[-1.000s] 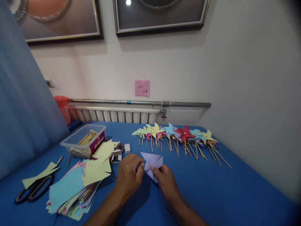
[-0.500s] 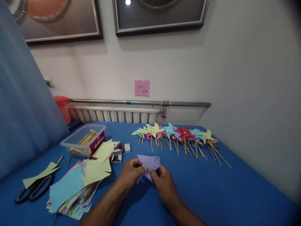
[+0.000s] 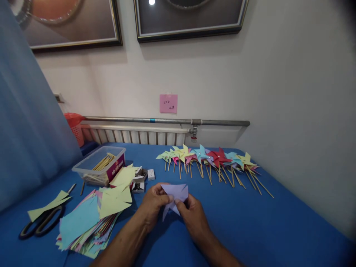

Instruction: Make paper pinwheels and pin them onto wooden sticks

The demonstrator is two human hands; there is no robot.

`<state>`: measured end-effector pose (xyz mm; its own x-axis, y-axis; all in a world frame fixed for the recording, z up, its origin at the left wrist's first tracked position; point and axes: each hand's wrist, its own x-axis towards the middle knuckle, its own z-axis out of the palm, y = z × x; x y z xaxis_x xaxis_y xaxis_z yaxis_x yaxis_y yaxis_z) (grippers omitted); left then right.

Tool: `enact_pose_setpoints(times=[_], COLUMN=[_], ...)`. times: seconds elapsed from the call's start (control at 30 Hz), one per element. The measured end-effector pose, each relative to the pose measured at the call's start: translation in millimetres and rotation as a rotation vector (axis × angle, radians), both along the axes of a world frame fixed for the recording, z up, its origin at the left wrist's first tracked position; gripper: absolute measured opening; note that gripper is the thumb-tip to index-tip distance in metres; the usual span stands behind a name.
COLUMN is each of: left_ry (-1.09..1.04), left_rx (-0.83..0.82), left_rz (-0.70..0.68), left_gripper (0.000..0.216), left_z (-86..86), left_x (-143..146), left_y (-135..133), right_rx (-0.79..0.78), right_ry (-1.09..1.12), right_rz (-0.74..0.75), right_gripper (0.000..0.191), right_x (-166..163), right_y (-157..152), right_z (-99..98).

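Observation:
My left hand (image 3: 152,204) and my right hand (image 3: 192,216) both pinch a lilac paper piece (image 3: 175,195) just above the blue table (image 3: 264,226). The paper's corners are folded toward its middle, where the fingertips of both hands meet. A row of finished paper pinwheels (image 3: 211,158) on wooden sticks lies beyond the hands, toward the wall. To the left of my left hand spreads a pile of coloured paper squares (image 3: 91,217).
A clear plastic box of wooden sticks (image 3: 100,167) stands at the left, with small boxes of pins (image 3: 139,181) beside it. Black scissors (image 3: 40,224) lie at the far left on a yellow scrap. A radiator and pipe (image 3: 167,121) run along the wall behind.
The hands have drawn closer together and slightly nearer to me. The lilac paper's upright points have been folded down toward its middle.

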<state>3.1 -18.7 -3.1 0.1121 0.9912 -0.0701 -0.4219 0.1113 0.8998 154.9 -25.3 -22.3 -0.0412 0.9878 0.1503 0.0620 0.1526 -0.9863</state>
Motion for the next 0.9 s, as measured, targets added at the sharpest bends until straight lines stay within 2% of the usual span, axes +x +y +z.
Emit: enact_pose_setpoints(times=[0.17, 0.3, 0.47, 0.7, 0.8, 0.9], left_ry=[0.083, 0.197, 0.372, 0.752, 0.855, 0.861], left_rx=[0.04, 0.074, 0.084, 0.276, 0.404, 0.488], left_rz=[0.023, 0.029, 0.026, -0.038, 0.04, 0.122], left_gripper=[0.053, 0.051, 0.056, 0.045, 0.046, 0.047], left_z=[-16.9, -18.4, -4.2, 16.4, 21.6, 25.8], left_x=[-1.3, -3.0, -11.8, -21.6, -23.9, -28.0], left_y=[11.3, 13.5, 8.3, -4.5, -6.8, -6.8], right_rx=[-0.012, -0.025, -0.009, 0.105, 0.115, 0.119], right_ry=[0.037, 0.009, -0.077, -0.244, -0.267, -0.249], right_rz=[0.024, 0.04, 0.044, 0.079, 0.05, 0.07], right_gripper=[0.037, 0.039, 0.037, 0.02, 0.017, 0.018], right_x=[-0.5, 0.5, 2.7, 7.3, 8.5, 9.1], right_y=[0.3, 0.6, -2.6, -10.8, -9.5, -8.0], right_z=[0.1, -1.2, 1.8, 11.8, 10.9, 9.8])
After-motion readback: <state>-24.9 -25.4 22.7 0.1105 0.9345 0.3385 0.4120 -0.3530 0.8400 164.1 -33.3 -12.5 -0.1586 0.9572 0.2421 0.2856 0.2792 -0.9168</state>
